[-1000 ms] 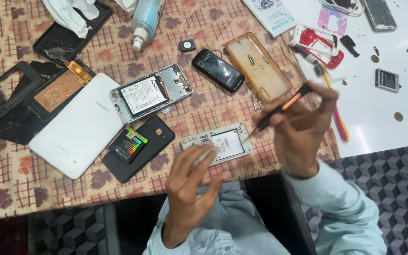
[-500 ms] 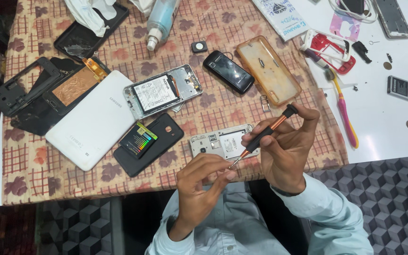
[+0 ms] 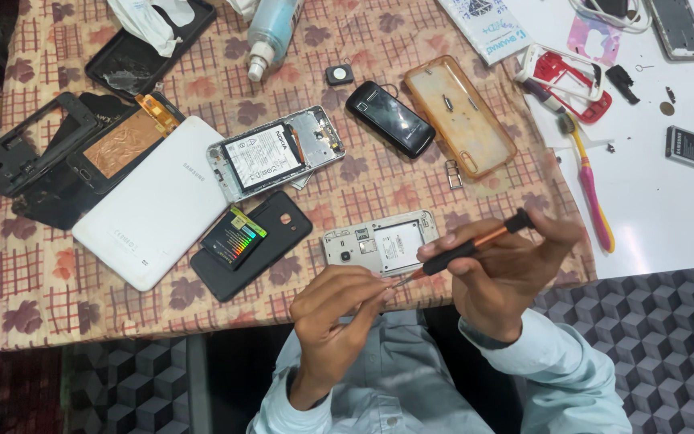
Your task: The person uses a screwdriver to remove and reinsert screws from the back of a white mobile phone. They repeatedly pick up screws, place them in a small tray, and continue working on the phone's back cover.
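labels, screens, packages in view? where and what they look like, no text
Battery label: white rectangle inside the opened phone, table centre.
Striped sticker: rainbow bars with a yellow edge, on the black back cover.
Phone screen: dark, glossy, on the small black phone.
Printed packet: white and blue, top edge.

On the checked cloth, a white label covers the battery of an opened silver phone. Below it, a small black battery with a rainbow-striped label lies on a black back cover. Upper right, a printed white-and-blue packet rests; a dark-screened black phone lies between.
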